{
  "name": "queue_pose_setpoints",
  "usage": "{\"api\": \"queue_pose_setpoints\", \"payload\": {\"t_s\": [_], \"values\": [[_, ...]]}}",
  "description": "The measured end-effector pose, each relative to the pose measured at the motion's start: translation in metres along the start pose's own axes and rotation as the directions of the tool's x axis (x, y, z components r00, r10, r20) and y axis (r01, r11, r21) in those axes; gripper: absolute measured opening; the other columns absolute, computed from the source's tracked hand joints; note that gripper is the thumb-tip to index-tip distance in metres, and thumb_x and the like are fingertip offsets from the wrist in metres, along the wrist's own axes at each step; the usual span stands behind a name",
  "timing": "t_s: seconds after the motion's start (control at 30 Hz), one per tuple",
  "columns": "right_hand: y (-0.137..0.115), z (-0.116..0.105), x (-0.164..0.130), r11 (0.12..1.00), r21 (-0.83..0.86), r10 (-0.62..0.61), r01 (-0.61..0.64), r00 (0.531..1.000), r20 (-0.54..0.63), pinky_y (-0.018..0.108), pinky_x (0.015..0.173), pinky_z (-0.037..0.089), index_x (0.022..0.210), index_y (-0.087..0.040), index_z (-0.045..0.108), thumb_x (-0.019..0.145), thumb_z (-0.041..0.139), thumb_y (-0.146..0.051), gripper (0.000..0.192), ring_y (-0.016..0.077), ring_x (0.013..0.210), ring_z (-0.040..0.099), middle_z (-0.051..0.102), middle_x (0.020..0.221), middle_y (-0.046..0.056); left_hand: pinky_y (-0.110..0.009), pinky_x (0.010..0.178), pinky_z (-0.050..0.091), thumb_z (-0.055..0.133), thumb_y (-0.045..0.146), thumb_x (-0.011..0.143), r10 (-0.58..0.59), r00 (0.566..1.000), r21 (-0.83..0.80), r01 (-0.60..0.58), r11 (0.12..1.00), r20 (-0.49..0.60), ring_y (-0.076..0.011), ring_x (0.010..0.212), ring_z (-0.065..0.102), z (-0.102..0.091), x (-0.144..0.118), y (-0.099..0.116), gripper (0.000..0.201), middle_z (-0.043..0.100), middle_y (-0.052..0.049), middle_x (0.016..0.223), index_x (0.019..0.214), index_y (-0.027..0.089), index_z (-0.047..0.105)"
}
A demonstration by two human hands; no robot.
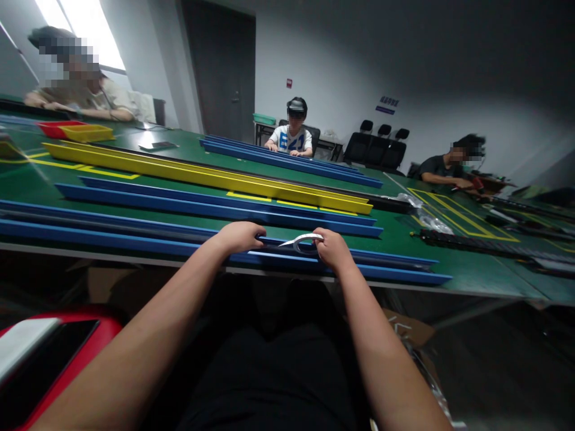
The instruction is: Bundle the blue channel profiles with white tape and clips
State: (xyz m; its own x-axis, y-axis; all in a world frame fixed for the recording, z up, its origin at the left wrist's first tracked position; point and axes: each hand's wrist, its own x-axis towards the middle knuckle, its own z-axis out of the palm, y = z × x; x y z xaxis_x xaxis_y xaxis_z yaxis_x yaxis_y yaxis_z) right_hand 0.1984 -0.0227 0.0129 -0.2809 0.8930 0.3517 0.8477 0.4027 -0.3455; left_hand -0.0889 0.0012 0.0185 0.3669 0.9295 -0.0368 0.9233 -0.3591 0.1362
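Observation:
My right hand (333, 248) is closed on a roll of white tape (305, 237), held at its right side. The tape's loose end points left toward my left hand (242, 237). That hand is bent down over the nearest blue channel (395, 272), thumb and fingers closed together; what they pinch, if anything, is too small to make out. Inside the channel lies a long dark strip (135, 224), running beneath both hands along the table's front edge.
Beyond lie another blue channel (215, 206), a yellow channel (202, 176) and more blue channels (287, 158) on the green table (399, 236). Red (49, 129) and yellow trays (87, 133) stand far left. Three other people sit around. A red stool (96, 341) is at lower left.

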Motion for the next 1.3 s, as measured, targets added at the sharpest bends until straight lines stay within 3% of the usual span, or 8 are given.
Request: {"api": "queue_pose_setpoints", "payload": {"t_s": [0.5,0.87,1.3], "values": [[0.006,0.001,0.000,0.988,0.150,0.026,-0.023,1.000,-0.016,0.023,0.065,0.036,0.080,-0.022,0.065,0.080,0.042,-0.018,0.024,0.0152,0.073,0.054,0.066,0.078,0.000,-0.026,0.065,0.039,0.054,0.049,0.074,0.028,0.999,0.008,-0.028,1.000,-0.027,-0.0202,0.085,0.062,0.002,0.000,-0.004,0.036,0.072,-0.001,0.098,0.103,0.032,0.068],[0.015,0.001,0.008,0.948,0.312,0.028,-0.054,0.996,0.087,0.022,0.064,0.038,0.079,-0.019,0.066,0.072,0.042,-0.014,0.026,0.0138,0.071,0.055,0.066,0.077,-0.001,-0.025,0.063,0.040,0.057,0.051,0.071,0.018,1.000,-0.047,-0.017,0.999,0.026,-0.0191,0.081,0.062,-0.001,0.003,-0.002,0.040,0.071,-0.001,0.095,0.104,0.030,0.068],[0.015,0.002,0.008,0.940,0.332,0.051,-0.075,0.995,0.081,0.022,0.064,0.038,0.079,-0.019,0.066,0.071,0.042,-0.014,0.026,0.0137,0.072,0.056,0.066,0.077,-0.001,-0.024,0.064,0.041,0.057,0.051,0.071,0.008,1.000,-0.054,-0.007,0.999,0.021,-0.0192,0.083,0.062,-0.002,0.002,-0.001,0.042,0.071,-0.001,0.096,0.106,0.030,0.067]]}}
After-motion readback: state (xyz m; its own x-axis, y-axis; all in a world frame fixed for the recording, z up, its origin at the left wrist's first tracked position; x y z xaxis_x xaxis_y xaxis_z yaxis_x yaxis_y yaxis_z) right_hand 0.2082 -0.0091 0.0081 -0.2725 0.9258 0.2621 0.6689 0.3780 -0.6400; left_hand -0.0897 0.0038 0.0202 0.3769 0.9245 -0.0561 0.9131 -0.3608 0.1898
